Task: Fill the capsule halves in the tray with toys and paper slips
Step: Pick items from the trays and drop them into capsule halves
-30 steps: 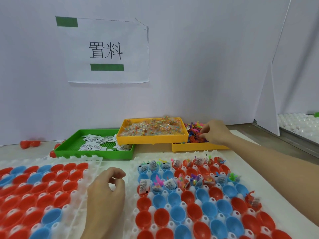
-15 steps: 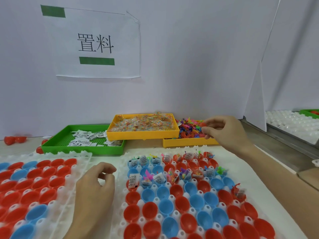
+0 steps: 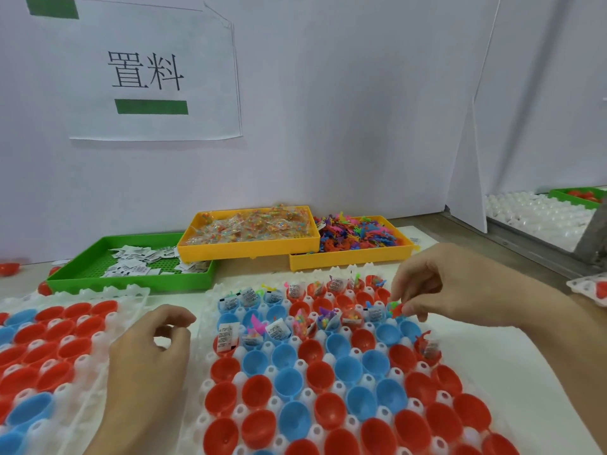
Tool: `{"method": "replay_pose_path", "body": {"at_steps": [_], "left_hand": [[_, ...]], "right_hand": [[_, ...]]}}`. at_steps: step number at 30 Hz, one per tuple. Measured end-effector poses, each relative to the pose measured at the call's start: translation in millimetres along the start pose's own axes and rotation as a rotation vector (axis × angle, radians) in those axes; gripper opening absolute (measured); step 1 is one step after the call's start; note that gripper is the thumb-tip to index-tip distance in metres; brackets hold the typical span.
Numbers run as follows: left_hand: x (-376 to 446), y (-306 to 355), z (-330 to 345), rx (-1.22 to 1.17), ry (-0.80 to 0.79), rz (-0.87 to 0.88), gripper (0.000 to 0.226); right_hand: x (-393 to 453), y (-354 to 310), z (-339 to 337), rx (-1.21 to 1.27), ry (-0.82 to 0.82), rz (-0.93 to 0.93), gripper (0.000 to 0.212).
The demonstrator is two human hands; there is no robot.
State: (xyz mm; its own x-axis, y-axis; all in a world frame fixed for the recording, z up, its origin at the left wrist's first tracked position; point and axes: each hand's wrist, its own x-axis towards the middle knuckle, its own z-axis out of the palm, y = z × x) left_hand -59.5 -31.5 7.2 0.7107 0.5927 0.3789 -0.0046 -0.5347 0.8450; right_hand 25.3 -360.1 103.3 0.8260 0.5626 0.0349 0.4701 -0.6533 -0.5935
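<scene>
A white tray (image 3: 210, 310) in front of me holds rows of red and blue capsule halves (image 3: 348, 369). Its two far rows hold paper slips and small toys; the nearer halves are bare. My right hand (image 3: 440, 284) hovers over the right end of the second row, pinching a small red toy (image 3: 396, 309) between thumb and fingertips. My left hand (image 3: 154, 359) rests curled on the gap between this tray and a second tray (image 3: 82, 366) on the left, with nothing visible in it.
Against the back wall stand a green bin (image 3: 82, 277) of paper slips, a yellow bin (image 3: 249, 251) of bagged sweets and a yellow bin (image 3: 351, 261) of colourful toys. White empty trays (image 3: 532, 218) lie far right. Loose red capsule halves (image 3: 8, 268) sit far left.
My right hand has come back from the toy bin toward me and down over the tray, carrying a red toy. My left hand has stayed in place.
</scene>
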Motion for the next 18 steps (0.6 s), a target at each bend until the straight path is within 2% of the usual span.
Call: {"method": "replay_pose_path", "body": {"at_steps": [13, 18], "left_hand": [[-1, -2, 3, 0.010, 0.003, 0.043, 0.035], [4, 11, -6, 0.175, 0.065, 0.248, 0.031]], "right_hand": [[-5, -17, 14, -0.238, -0.136, 0.072, 0.024], [-2, -16, 17, -0.262, -0.167, 0.072, 0.030]]}}
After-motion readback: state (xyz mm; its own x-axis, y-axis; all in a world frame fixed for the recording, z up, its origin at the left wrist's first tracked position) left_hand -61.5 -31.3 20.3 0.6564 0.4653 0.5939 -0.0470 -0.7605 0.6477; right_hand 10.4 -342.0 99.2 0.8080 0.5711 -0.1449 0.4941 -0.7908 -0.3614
